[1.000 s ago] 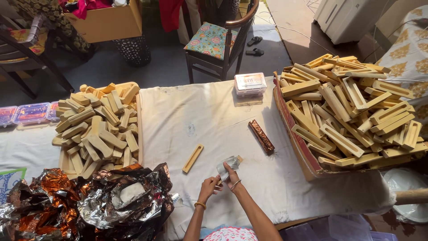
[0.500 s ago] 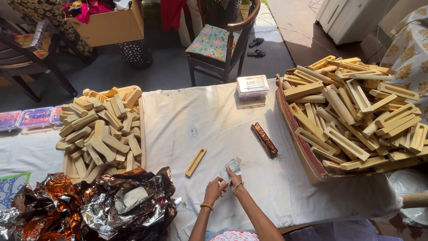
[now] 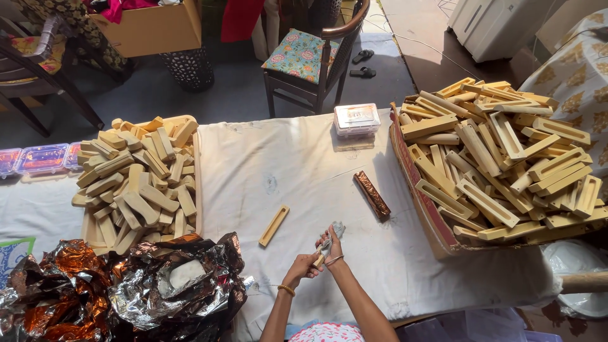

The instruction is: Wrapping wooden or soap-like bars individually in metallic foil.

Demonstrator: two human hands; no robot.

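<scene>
My left hand [image 3: 302, 265] and my right hand [image 3: 331, 247] are close together over the white cloth, both gripping one small wooden piece partly wrapped in silver foil [image 3: 330, 233]. The foil is bunched around the upper end of the piece. A bare wooden slotted piece [image 3: 274, 225] lies on the cloth just left of my hands. A piece wrapped in copper foil [image 3: 372, 194] lies to the upper right of them.
A tray of stacked wooden blocks [image 3: 136, 180] sits at the left. A cardboard box heaped with slotted wooden pieces [image 3: 500, 158] is at the right. Crumpled silver and copper foil [image 3: 126, 288] lies at the near left. A clear plastic box [image 3: 356, 118] rests at the far edge, a chair [image 3: 307, 57] behind it.
The flat foil sheet that my right hand held has been gathered and folded around the wooden piece. My hands have drawn closer together.
</scene>
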